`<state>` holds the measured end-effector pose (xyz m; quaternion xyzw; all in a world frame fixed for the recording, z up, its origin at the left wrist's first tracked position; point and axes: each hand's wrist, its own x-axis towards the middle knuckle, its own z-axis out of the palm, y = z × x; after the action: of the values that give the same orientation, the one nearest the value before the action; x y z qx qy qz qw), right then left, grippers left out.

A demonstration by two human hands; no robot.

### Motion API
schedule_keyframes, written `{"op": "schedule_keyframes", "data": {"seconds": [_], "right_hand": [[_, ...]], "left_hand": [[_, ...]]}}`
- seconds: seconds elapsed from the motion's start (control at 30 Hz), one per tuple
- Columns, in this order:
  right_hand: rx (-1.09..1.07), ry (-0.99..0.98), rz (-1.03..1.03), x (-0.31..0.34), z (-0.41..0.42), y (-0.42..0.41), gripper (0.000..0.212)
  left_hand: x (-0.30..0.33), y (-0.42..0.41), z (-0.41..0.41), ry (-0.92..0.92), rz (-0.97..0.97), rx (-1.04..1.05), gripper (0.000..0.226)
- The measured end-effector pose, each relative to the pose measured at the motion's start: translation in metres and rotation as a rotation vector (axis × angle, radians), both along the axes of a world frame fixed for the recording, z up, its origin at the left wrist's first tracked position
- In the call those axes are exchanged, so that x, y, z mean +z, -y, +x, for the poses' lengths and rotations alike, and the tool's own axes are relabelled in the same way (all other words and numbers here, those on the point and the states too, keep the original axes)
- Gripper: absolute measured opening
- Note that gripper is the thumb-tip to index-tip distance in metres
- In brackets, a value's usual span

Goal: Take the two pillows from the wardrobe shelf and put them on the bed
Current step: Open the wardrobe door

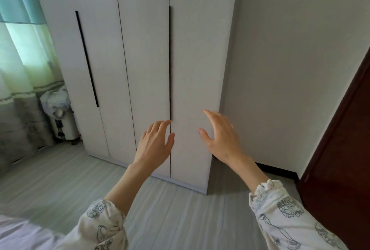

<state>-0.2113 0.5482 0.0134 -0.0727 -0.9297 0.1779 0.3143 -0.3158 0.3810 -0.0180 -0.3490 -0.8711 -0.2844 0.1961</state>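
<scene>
A tall pale-grey wardrobe stands in front of me with all its doors closed, so the pillows and the shelf are hidden. A long black handle strip runs down the seam between the two right doors. My left hand is open, its fingertips at the lower end of that strip. My right hand is open too, spread in front of the rightmost door and holding nothing. A corner of the bed with light bedding shows at the bottom left.
A second black handle sits on the left door. Green and grey curtains hang at the left, with a small white appliance on the floor beside them. A dark wooden door stands at the right. Grey plank floor lies below.
</scene>
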Motion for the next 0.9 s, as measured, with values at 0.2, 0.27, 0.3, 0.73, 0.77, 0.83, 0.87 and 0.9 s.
{"op": "schedule_keyframes", "data": {"seconds": [0.2, 0.27, 0.3, 0.73, 0.77, 0.83, 0.87, 0.9], "right_hand": [[0.109, 0.021, -0.047, -0.01, -0.084, -0.044, 0.056], [0.16, 0.022, -0.063, -0.017, -0.115, -0.051, 0.056], [0.179, 0.023, -0.061, -0.02, -0.131, -0.053, 0.056], [0.416, 0.14, -0.076, -0.05, -0.421, -0.02, 0.057], [0.443, 0.144, -0.074, -0.05, -0.442, -0.014, 0.057], [0.486, 0.149, -0.062, -0.05, -0.481, -0.003, 0.057], [0.501, 0.147, -0.058, -0.05, -0.499, 0.001, 0.057], [0.516, 0.141, -0.058, -0.05, -0.518, 0.005, 0.056]], "left_hand": [[-0.015, -0.039, -0.074, 0.058, -0.004, 0.078, 0.049], [-0.023, -0.042, -0.102, 0.086, 0.004, 0.11, 0.052], [-0.028, -0.042, -0.116, 0.103, 0.011, 0.125, 0.053], [-0.054, 0.008, -0.363, 0.217, 0.12, 0.394, 0.051], [-0.054, 0.015, -0.379, 0.215, 0.123, 0.415, 0.051], [-0.055, 0.029, -0.408, 0.224, 0.118, 0.458, 0.052], [-0.056, 0.035, -0.421, 0.231, 0.107, 0.476, 0.052], [-0.057, 0.041, -0.435, 0.237, 0.096, 0.492, 0.053]]}}
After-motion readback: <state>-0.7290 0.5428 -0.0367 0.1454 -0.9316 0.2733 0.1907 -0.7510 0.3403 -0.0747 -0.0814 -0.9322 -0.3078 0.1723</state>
